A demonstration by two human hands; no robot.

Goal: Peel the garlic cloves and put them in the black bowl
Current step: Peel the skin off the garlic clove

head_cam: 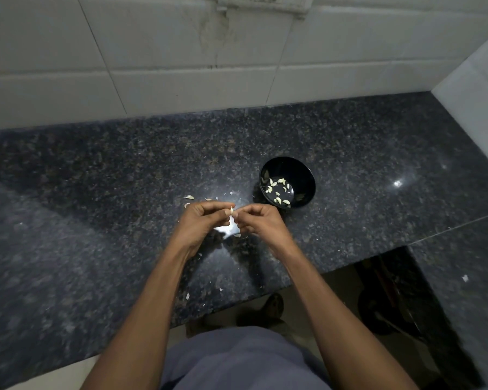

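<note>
left hand (200,220), right hand (261,222) pinch one garlic clove (232,211); one black bowl (303,171)

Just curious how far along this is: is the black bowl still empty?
No, the black bowl already holds several pale garlic cloves scattered across its bottom.

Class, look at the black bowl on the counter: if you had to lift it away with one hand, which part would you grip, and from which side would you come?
Grip the rim of the black bowl, on its far right side, coming from above right. The bowl stands upright with its mouth open, the peeled cloves lie low inside, and both hands work to its near left, so that side is probably freest.
</note>
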